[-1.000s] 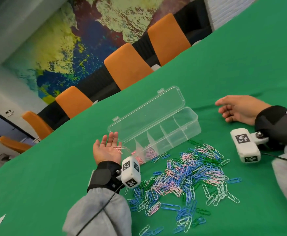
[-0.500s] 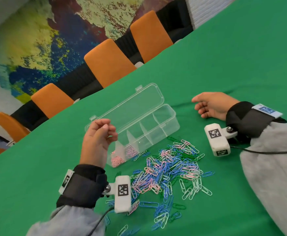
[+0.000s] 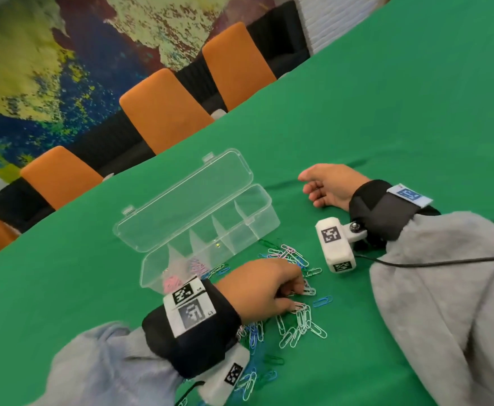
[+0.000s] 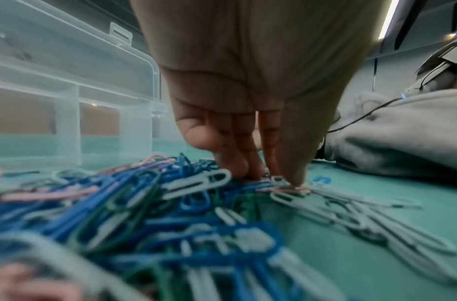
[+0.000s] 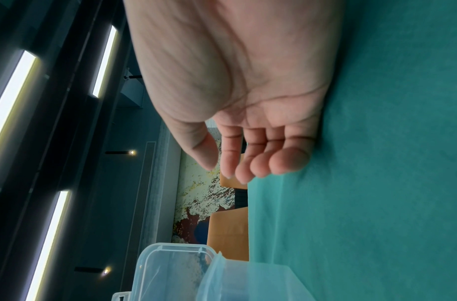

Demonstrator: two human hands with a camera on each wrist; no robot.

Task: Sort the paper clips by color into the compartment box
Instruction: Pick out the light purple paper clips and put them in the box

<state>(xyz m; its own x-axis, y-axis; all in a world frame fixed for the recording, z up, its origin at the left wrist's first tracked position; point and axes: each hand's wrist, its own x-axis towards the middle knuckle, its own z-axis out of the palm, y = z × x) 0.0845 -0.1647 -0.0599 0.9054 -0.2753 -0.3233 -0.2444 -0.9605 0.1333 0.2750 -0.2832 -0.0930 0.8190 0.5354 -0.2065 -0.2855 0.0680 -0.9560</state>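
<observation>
Much of the paper clip pile (image 3: 292, 291) under the left hand (image 3: 259, 288); its grip perhaps on a pink clip.

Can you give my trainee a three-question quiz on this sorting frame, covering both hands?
1. True or false: the right hand grips a paper clip.
2. Multiple choice: the left hand is A) over the compartment box, B) down on the paper clip pile, C) flat on bare cloth.
3. Fill in: the clips already lying in the box's end compartment are ____.

Key:
1. False; it rests on the green cloth, loosely curled, holding nothing.
2. B; its fingertips touch clips in the pile.
3. Pink.
</observation>
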